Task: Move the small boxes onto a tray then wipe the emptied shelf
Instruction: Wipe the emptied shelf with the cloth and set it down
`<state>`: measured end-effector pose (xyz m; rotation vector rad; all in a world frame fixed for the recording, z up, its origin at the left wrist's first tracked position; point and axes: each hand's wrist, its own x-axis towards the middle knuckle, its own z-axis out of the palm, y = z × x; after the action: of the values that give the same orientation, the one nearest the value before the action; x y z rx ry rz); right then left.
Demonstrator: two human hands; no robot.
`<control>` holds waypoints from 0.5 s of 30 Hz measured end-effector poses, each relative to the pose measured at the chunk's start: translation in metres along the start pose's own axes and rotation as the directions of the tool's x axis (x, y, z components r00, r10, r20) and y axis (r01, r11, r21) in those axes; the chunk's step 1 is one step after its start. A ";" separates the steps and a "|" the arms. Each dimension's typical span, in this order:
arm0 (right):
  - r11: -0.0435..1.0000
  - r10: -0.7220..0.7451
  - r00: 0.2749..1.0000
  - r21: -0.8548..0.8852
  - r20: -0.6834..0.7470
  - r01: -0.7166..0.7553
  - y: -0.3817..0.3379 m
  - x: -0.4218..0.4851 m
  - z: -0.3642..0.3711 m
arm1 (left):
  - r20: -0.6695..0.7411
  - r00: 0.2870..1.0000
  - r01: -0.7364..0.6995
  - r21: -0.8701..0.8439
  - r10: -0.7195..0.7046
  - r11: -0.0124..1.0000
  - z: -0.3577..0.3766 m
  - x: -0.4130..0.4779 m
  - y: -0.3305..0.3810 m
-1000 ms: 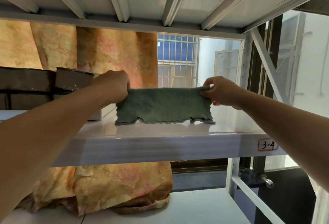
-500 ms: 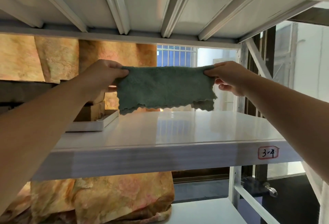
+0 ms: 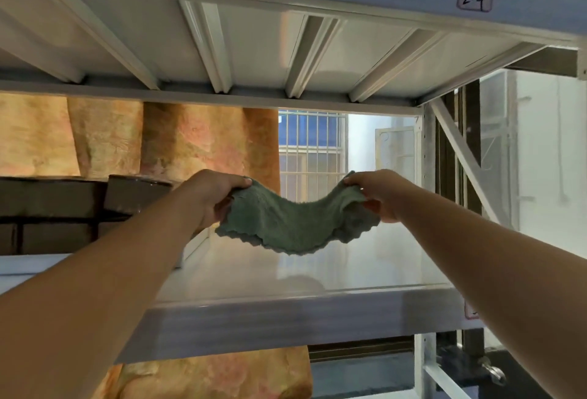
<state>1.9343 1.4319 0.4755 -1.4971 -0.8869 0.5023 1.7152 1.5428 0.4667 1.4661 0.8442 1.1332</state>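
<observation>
Head view: left hand (image 3: 212,198) and right hand (image 3: 379,195) pinch green cloth (image 3: 292,228); boxes (image 3: 54,200) sit on tray (image 3: 194,248).

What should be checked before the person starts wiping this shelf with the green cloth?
1. Cloth gripped: ok; left hand and right hand each hold an end.
2. Shelf under cloth bare: ok.
3. Cloth touching shelf: not ok; it sags above it.
4. Boxes out of the way: ok; they stand at the left.
5. All boxes on tray: cannot tell; the arm hides much of it.

Left hand (image 3: 212,197), right hand (image 3: 379,194): pinching grips.
</observation>
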 end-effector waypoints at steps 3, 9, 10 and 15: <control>0.997 -0.061 0.997 0.050 0.050 0.059 -0.006 -0.005 0.021 | -0.003 0.999 -0.054 -0.060 0.054 0.997 0.018 0.000 0.002; 0.938 -0.346 0.934 0.039 0.093 0.344 -0.016 -0.012 0.064 | 0.079 0.982 -0.163 -0.088 0.170 0.983 0.045 0.000 0.009; 0.921 -0.388 0.918 0.006 0.081 0.388 -0.015 -0.012 0.069 | 0.090 0.978 -0.181 -0.084 0.188 0.980 0.046 0.001 0.009; 0.819 -0.527 0.840 -0.186 0.131 0.543 -0.008 -0.012 0.077 | 0.061 0.982 -0.174 -0.089 0.180 0.981 0.045 0.005 0.007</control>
<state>1.8662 1.4711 0.4696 -1.3420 -1.4021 0.0397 1.7592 1.5325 0.4742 1.5250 0.6204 1.2274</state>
